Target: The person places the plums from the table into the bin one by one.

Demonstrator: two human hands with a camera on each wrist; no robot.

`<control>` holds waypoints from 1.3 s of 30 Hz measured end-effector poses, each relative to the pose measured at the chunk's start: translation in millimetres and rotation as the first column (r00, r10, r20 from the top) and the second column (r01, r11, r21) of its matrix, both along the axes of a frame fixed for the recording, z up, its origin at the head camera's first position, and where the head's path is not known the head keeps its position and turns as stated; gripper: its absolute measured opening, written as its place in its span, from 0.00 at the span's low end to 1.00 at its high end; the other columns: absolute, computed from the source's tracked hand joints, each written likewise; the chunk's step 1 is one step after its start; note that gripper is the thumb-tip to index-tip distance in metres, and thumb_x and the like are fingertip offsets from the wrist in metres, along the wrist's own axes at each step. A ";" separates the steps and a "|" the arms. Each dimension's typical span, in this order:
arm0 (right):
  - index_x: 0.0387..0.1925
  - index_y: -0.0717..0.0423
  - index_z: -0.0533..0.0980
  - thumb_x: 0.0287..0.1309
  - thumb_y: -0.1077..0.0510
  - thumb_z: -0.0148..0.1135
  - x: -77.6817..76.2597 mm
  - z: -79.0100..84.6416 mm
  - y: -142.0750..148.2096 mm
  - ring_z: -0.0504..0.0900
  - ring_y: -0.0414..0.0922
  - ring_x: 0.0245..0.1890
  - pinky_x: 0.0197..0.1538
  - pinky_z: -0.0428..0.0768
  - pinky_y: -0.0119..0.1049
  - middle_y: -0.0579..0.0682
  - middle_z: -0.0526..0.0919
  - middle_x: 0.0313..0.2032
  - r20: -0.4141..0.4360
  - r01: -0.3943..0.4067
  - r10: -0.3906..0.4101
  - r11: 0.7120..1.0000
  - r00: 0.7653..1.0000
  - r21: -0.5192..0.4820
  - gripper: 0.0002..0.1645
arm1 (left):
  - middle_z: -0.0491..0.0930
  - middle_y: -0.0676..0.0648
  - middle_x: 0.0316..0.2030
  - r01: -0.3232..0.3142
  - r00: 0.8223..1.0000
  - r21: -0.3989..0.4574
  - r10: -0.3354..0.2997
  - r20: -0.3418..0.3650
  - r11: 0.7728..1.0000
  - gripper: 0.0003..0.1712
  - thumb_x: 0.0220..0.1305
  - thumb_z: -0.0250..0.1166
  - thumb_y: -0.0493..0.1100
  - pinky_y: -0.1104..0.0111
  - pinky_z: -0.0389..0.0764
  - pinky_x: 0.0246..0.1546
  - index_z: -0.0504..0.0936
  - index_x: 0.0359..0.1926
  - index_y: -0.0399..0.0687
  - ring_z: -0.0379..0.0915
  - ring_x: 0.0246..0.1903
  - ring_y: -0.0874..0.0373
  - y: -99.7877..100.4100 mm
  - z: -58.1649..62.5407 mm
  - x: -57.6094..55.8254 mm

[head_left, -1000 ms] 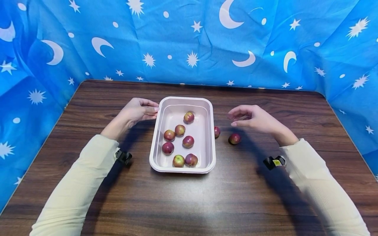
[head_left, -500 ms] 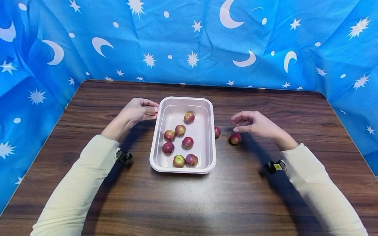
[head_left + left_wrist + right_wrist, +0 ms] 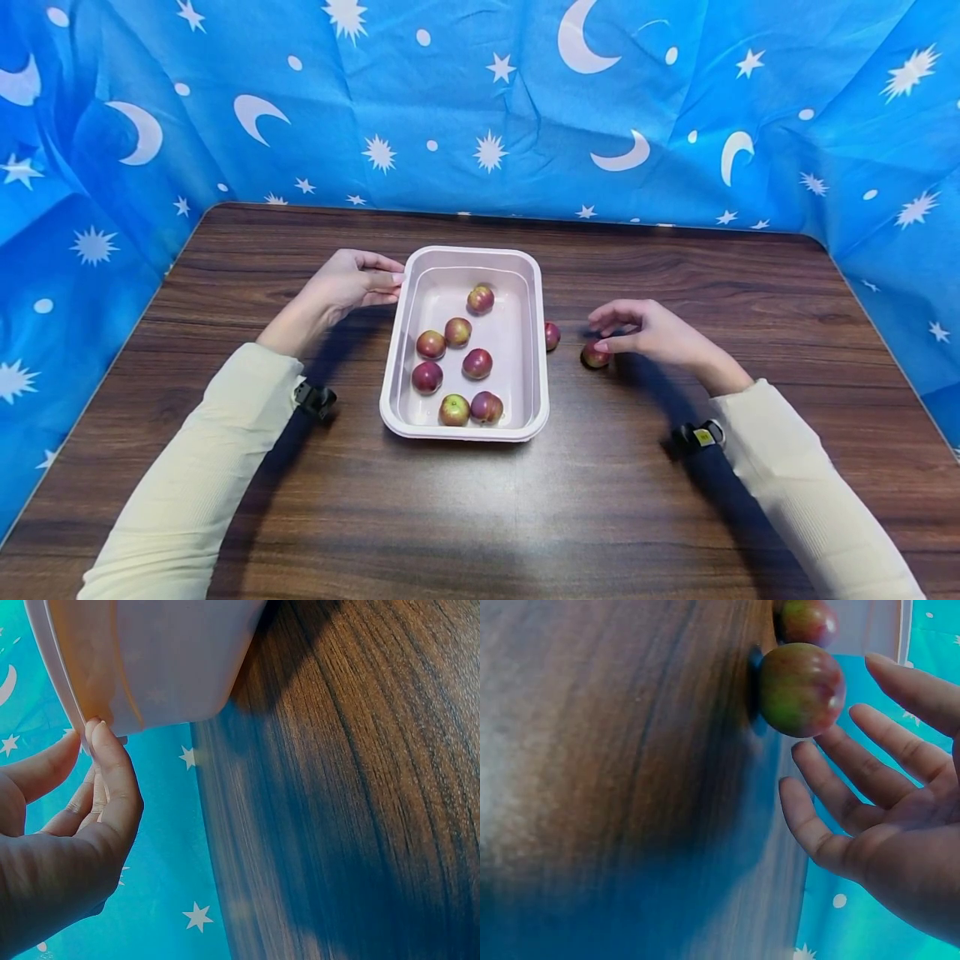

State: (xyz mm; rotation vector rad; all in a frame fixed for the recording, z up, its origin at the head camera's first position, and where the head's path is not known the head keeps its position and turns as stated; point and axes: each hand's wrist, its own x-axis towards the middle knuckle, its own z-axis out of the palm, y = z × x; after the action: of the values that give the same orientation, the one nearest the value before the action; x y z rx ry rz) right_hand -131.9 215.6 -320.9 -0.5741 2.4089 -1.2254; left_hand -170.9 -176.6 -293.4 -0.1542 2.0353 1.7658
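Observation:
A pale, rectangular plastic tray [image 3: 534, 367] stands on the table with several red-and-green plums [image 3: 477, 363] inside. My left hand [image 3: 348, 282] pinches its left rim between thumb and fingers; the left wrist view shows the thumb and index finger on the tray edge [image 3: 64, 675]. My right hand [image 3: 652, 333] hovers over a red plum [image 3: 595, 357] on the table, fingers spread and loosely bent around it. In the right wrist view this plum [image 3: 802, 690] sits just beyond the fingertips, not gripped. Another plum [image 3: 552, 336] lies against the tray's right side, partly hidden by the rim.
The dark wood-grain table [image 3: 480, 517] carries everything. Behind it hangs a blue cloth [image 3: 450, 108] with white moons and stars. A black wrist camera [image 3: 315, 402] is strapped on the left sleeve and another camera [image 3: 693, 435] on the right.
My right hand has come down and toward me, closer to the plum on the table. The left hand stays on the rim. One plum in the tray has rolled slightly.

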 end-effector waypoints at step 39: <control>0.47 0.64 0.74 0.54 0.62 0.63 3.5 -5.1 4.9 0.76 0.48 0.41 0.42 0.77 0.31 0.55 0.80 0.40 0.067 -0.001 -0.002 0.999 0.998 0.046 0.18 | 0.77 0.48 0.27 0.002 1.000 0.036 -0.001 -0.011 0.999 0.17 0.63 0.51 0.26 0.71 0.82 0.36 0.66 0.52 0.21 0.77 0.26 0.62 -0.9 -2.8 -1.9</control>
State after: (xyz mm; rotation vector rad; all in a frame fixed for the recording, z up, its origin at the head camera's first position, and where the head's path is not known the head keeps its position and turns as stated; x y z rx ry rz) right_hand -128.3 220.5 -326.0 -0.5107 2.3751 -1.1669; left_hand -172.8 -177.6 -296.2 -0.1320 2.0091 1.8054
